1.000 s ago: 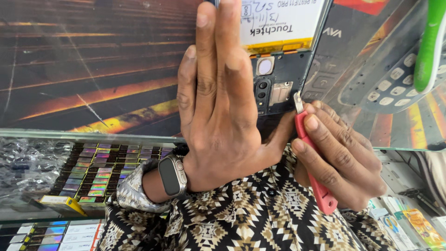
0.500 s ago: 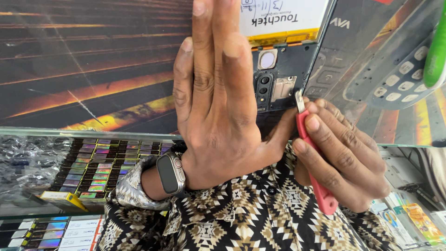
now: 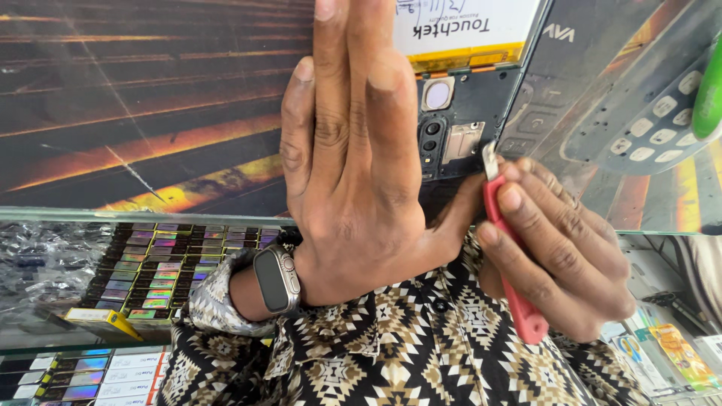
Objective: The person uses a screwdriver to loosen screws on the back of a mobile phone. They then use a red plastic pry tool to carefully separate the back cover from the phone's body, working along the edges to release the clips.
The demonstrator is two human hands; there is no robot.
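- On the glass tabletop [image 3: 150,214], near its front edge, lies an opened phone [image 3: 466,113], back cover off, board and pale battery [image 3: 466,30] exposed.
- Left hand [image 3: 353,188] lies flat over the phone's left side, fingers [image 3: 331,113] straight and pressed together, pinning it down; smartwatch [image 3: 274,280] on that wrist.
- Right hand [image 3: 556,256] pinches a red pry tool [image 3: 511,278], thumb and forefinger closed on the handle, metal tip touching the phone's lower right corner by the board.
- Handling, my guess: phone is light, stiff, thin; bare board and battery are fragile, so hold by the frame edges or press on the flat, not on the parts. Glass underneath looks slick, it could slide if not pinned.
- Tool looks light, rigid plastic; grip low near the tip for control.
- Just right of the phone: a dark back cover [image 3: 571,90], then a keypad panel [image 3: 647,128] with a green piece [image 3: 707,90] at the frame edge.
- Under the glass: shelves of small boxed parts [image 3: 165,263] in rows.
- Patterned black-and-tan shirt [image 3: 391,353] fills the bottom.
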